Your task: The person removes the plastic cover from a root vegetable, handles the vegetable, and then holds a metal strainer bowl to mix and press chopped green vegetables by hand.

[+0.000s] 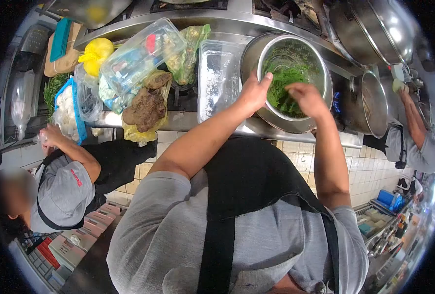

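Observation:
My left hand (256, 91) grips the left rim of a round metal colander (320, 59), thumb over the edge. Inside the colander lie chopped green herbs (291, 76). My right hand (306, 99) is over the herbs at the colander's right side, its fingers curled together; whether anything is between them is too small to tell. Under the colander sits a wider metal pan (249, 56). Just left of it stands a clear plastic container (220, 73) with white residue inside.
Left of the container are an empty clear box (144, 54), bags of vegetables (190, 54), brown lumps (146, 109) and a yellow bag (97, 53). A large pot (369, 103) stands right. One person (63, 186) works at left, another (416, 132) at far right.

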